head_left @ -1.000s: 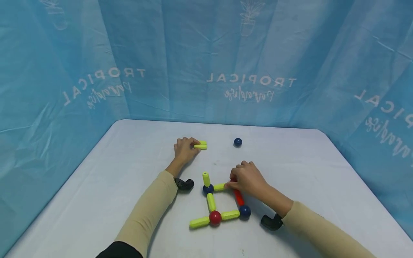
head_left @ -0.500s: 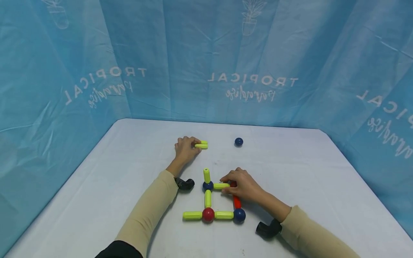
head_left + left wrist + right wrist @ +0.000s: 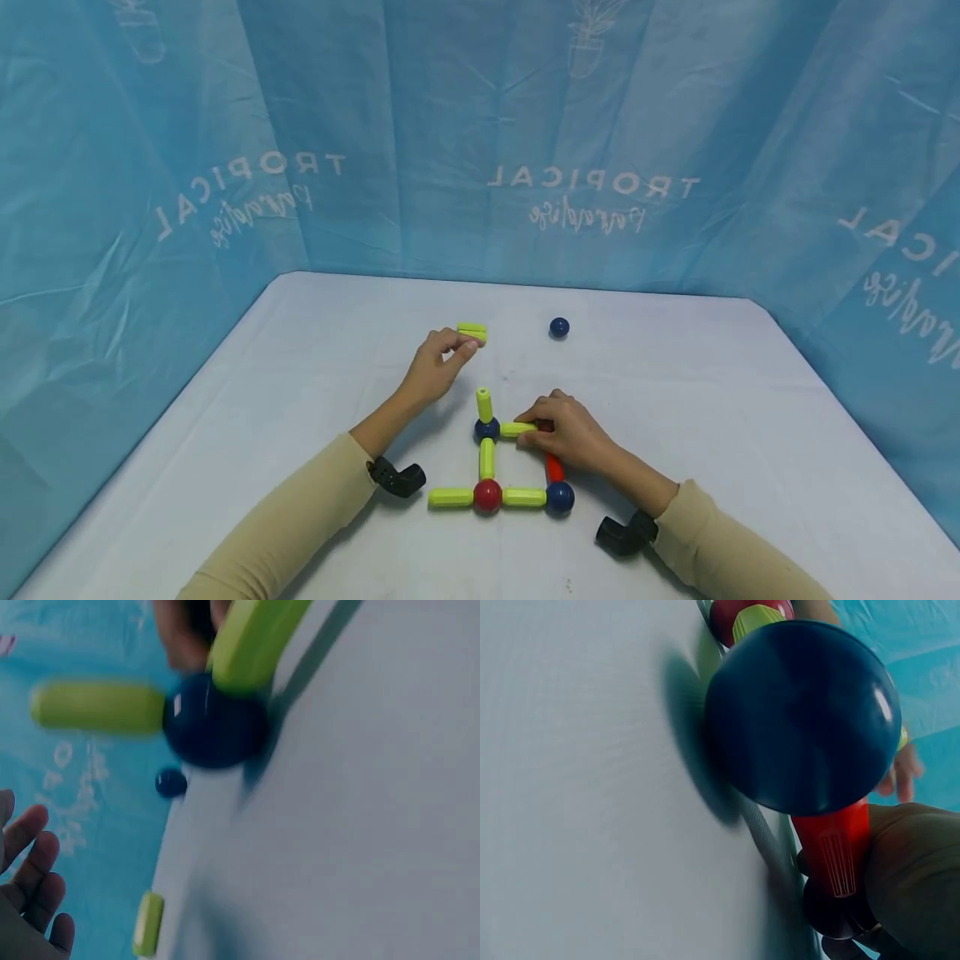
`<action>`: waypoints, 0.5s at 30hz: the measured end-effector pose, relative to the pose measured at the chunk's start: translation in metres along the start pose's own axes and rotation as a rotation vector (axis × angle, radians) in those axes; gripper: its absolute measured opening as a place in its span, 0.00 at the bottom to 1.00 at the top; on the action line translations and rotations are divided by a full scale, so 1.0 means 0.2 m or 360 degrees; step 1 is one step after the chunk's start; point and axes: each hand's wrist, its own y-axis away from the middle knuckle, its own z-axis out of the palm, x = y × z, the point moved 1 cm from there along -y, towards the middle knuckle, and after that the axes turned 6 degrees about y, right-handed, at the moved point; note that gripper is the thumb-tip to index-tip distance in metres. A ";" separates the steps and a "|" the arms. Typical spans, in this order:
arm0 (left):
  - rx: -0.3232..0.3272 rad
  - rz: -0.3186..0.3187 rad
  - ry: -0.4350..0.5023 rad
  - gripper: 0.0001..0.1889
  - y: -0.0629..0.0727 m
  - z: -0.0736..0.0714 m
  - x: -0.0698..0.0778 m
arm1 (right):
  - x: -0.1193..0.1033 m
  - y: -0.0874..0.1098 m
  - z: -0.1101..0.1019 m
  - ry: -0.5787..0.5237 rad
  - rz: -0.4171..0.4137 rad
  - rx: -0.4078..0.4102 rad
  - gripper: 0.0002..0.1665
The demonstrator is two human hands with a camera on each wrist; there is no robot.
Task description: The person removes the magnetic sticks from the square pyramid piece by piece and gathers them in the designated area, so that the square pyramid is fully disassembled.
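Two loose yellow sticks: lie side by side toward the far edge of the white table, partly covered by the left hand in the head view.
Left hand: hovers just on the near side of the loose pair, fingers loosely bent and slightly spread in the left wrist view; thumb and forefinger tips close together in the head view.
Right hand: curls round the dark red ball, with thumb and forefinger at either side of the far stick's end.
Square of sticks and balls: lies flat on the table, between the forearms.
Far side: yellow stick, from the dark red ball to a blue ball.
Upright stick: stands on that blue ball.
Left side: yellow stick, down to a bright red ball.
Near side: yellow stick, across to another blue ball.
Right side: red stick, up to the gripped ball.
Extra stick: juts left from the bright red ball.
Loose blue ball: rests right of the loose pair, well apart from both hands.
Backdrop: blue curtain with reversed white lettering.
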 end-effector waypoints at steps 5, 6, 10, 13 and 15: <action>-0.0188 0.0005 -0.0093 0.12 0.12 0.00 0.11 | 0.00 0.00 0.00 -0.0006 0.0000 0.0013 0.14; -0.0217 -0.0009 -0.0132 0.12 0.14 0.00 0.13 | 0.00 0.00 0.00 0.0000 -0.0004 0.0014 0.14; -0.0326 -0.0052 -0.0248 0.15 0.20 0.01 0.15 | 0.00 0.00 -0.01 0.0007 -0.0026 0.0020 0.14; -0.0362 -0.0061 -0.0299 0.16 0.21 0.03 0.16 | 0.00 0.01 -0.01 0.0017 -0.0040 0.0025 0.14; -0.0358 -0.0073 -0.0328 0.15 0.22 0.04 0.16 | 0.00 0.01 -0.01 0.0024 -0.0051 0.0033 0.14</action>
